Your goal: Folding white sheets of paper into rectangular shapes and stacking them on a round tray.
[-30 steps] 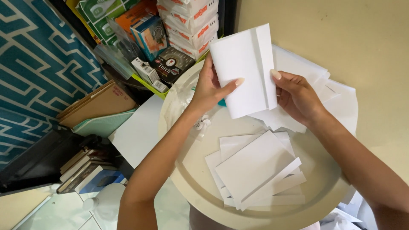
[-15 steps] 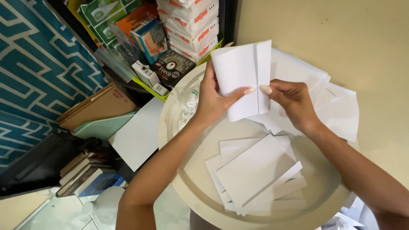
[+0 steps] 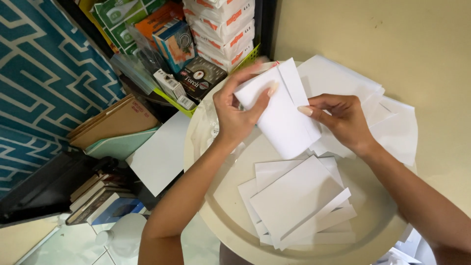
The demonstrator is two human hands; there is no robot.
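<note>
Both hands hold one folded white paper sheet (image 3: 282, 115) above a round cream tray table (image 3: 216, 206). My left hand (image 3: 238, 113) grips its left side, fingers pressing on the top fold. My right hand (image 3: 343, 120) pinches its right edge, thumb on the folded flap. Below the hands a pile of folded white papers (image 3: 297, 201) lies fanned out on the tray. More loose white sheets (image 3: 373, 105) lie at the tray's far right, under my right hand.
Stacked cartons and small boxes (image 3: 196, 34) fill a green basket at the top left. A brown folder (image 3: 115, 122), a white board (image 3: 159, 157) and books (image 3: 95, 198) lie left of the tray. A blue patterned wall is at the left, a cream wall at the right.
The held sheet has come down and tilted toward the tray. My left hand has shifted onto its upper fold and my right thumb presses the flap.
</note>
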